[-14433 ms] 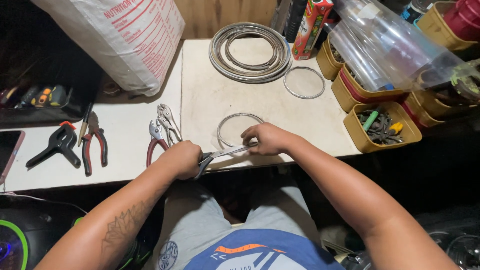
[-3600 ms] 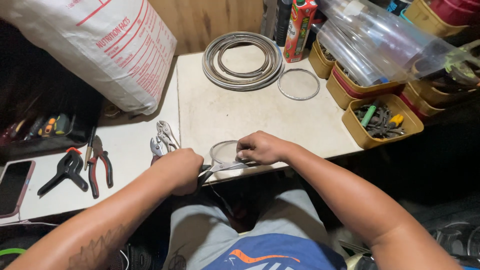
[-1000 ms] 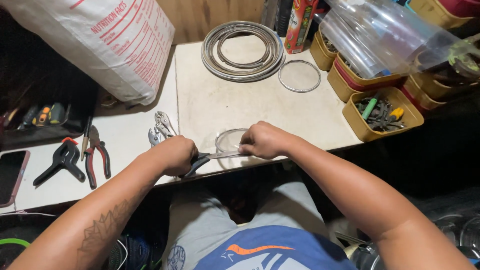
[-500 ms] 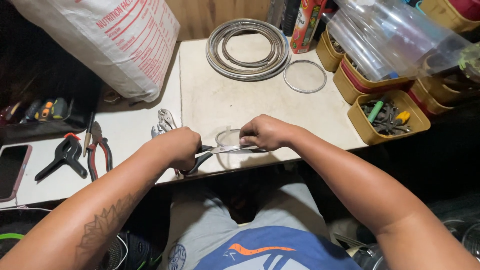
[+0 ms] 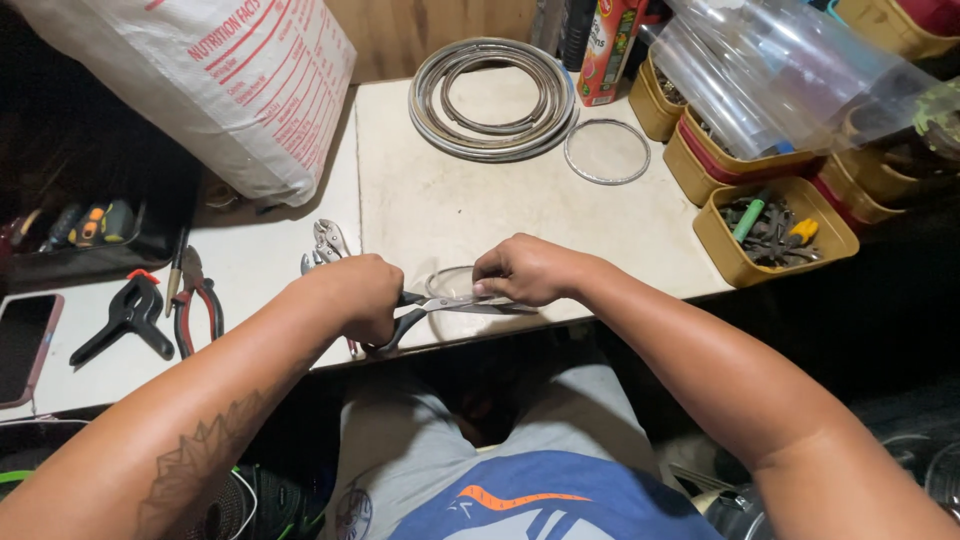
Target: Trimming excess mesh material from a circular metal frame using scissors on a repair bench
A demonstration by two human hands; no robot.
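My left hand (image 5: 352,296) grips the dark handles of a pair of scissors (image 5: 432,306) at the front edge of the white table (image 5: 450,210). The blades reach to the right under my right hand (image 5: 527,270), which pinches a thin clear ring-shaped piece (image 5: 452,282) against the blades. Most of that piece is hidden by my fingers. Both hands sit close together over the table's front edge, above my lap.
Locking pliers (image 5: 326,243), red-handled pliers (image 5: 190,298), a black clamp (image 5: 128,316) and a phone (image 5: 22,346) lie at left. A large white sack (image 5: 215,85) stands behind. Coiled metal rings (image 5: 492,95), a single wire ring (image 5: 606,152), and yellow tubs (image 5: 770,228) of small parts sit at the back and right.
My hands have stayed together at the table edge with the scissors and clear piece; only small shifts of grip and of the camera show between frames.
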